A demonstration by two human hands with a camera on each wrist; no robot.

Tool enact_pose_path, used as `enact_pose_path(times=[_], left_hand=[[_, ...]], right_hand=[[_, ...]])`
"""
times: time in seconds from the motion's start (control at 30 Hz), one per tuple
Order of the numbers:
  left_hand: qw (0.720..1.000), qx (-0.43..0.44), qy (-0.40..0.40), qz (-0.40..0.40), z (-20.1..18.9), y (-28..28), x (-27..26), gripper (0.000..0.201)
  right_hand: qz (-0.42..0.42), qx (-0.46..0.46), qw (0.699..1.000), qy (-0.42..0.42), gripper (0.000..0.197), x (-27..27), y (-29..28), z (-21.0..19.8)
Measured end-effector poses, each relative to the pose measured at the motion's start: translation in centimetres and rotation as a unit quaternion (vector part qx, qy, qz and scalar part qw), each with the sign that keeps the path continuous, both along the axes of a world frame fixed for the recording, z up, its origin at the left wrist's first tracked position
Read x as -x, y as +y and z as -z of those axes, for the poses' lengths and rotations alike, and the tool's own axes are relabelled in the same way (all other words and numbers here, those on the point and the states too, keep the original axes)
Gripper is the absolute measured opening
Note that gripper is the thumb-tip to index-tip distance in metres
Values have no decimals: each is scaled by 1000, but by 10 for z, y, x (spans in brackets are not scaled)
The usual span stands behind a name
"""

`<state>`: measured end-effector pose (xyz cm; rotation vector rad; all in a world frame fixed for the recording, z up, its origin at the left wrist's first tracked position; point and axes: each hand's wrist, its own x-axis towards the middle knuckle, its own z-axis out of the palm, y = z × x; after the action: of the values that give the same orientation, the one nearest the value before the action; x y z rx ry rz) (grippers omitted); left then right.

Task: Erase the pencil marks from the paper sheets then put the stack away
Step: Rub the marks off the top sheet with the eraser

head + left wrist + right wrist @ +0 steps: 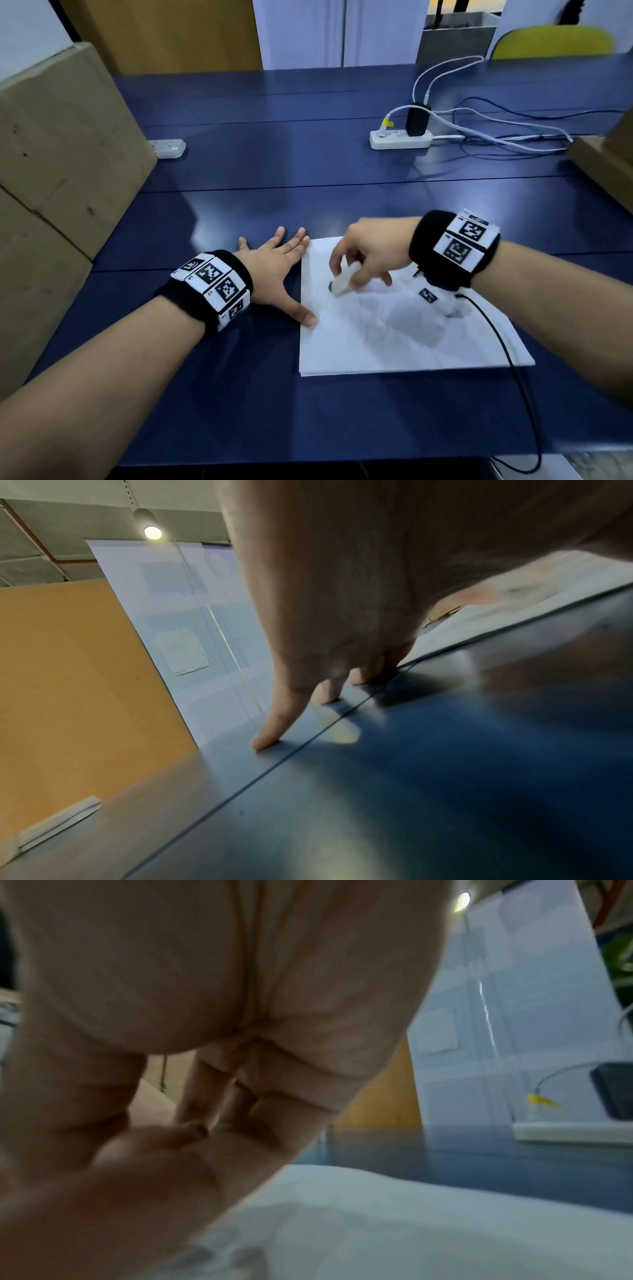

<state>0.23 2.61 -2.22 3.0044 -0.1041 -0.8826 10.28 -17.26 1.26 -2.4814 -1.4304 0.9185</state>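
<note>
The right hand (371, 253) pinched one white eraser (342, 279), its tip down on the top sheet of the paper stack (394, 329). The left hand (274, 270) lay flat with fingers spread on the blue tabletop (308, 164), its thumb touching the stack's left edge. With only that thumb pinning it, hard rubbing could probably crease or shift the top sheet. Beyond stood two power strips (400, 138) and cardboard boxes (51, 171).
</note>
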Motion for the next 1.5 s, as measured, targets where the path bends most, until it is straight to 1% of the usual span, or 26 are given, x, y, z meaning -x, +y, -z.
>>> enact_pose_path(times=[0.03,0.07,0.1,0.17,0.23,0.3,0.4,0.43,0.47,0.5,0.57,0.63,0.7,0.8,0.83,0.87,0.93,1.0,1.07,1.13,1.23,1.27,1.33,1.4,1.43,1.5], left_hand=[[1000,-1,0,-1,0,0,0,150],[1000,-2,2,-1,0,-1,0,150],[1000,-3,3,-1,-1,-1,-1,150],[1000,-4,9,-2,-3,-2,-2,151],[1000,-4,12,-4,-4,-3,-2,151],[1000,-5,11,-2,-4,-2,-2,151],[1000,-9,11,-4,-3,-3,-1,150],[1000,-10,12,-5,-3,-3,-1,150],[1000,-10,12,-5,-3,-3,-1,150],[1000,-10,12,-3,-3,-4,-2,150],[1000,-10,11,-2,-4,-3,-2,150],[1000,-11,10,-1,-4,-3,-1,150],[1000,-11,8,1,-3,-2,-1,150],[1000,-10,8,0,-3,-3,-1,150],[1000,-9,10,-3,-4,-3,0,149],[1000,-9,12,-4,-4,-3,0,149],[1000,-6,12,-4,-4,-4,-1,150],[1000,-3,14,-7,-5,-4,-1,150],[1000,-5,15,-7,-6,-4,0,150],[1000,-7,14,-5,-5,-4,-1,150],[1000,-5,14,-8,-5,-4,-1,149],[1000,-5,14,-9,-4,-4,-1,149],[1000,-6,12,-7,-4,-4,-1,150],[1000,-5,11,-7,-4,-3,-1,150],[1000,-3,13,-7,-4,-4,-1,150],[1000,-3,12,-5,-4,-4,-1,149]], right_hand=[[-18,12,1000,16,18,5,0,0],[-22,11,1000,10,17,5,1,0],[-12,0,1000,-18,17,1,4,0],[37,-25,995,-84,16,-14,8,2],[76,-49,989,-117,13,-23,9,3],[71,-52,991,-105,12,-22,5,4],[3,-7,1000,-18,16,-1,-2,1],[-13,7,1000,2,16,3,-1,0],[-18,9,1000,-1,15,4,0,0],[-9,2,1000,-28,14,0,2,0],[38,-26,994,-95,11,-13,7,1],[78,-56,987,-126,9,-22,8,1],[78,-65,989,-110,9,-22,3,2],[13,-16,999,-31,13,-5,-7,0],[-5,3,1000,-11,15,0,-8,0],[-14,8,1000,-11,16,2,-7,-1],[10,-14,998,-65,17,-6,-2,0],[65,-46,990,-118,15,-18,4,1],[89,-68,985,-128,12,-22,6,2],[60,-56,992,-100,13,-18,1,2],[-6,9,1000,-9,16,-1,-6,-1],[-16,17,1000,-1,17,0,-6,-1],[-2,0,999,-45,16,-7,0,0],[53,-32,992,-105,13,-20,6,2],[77,-48,988,-122,12,-25,6,4],[90,-69,985,-126,12,-30,3,6]])
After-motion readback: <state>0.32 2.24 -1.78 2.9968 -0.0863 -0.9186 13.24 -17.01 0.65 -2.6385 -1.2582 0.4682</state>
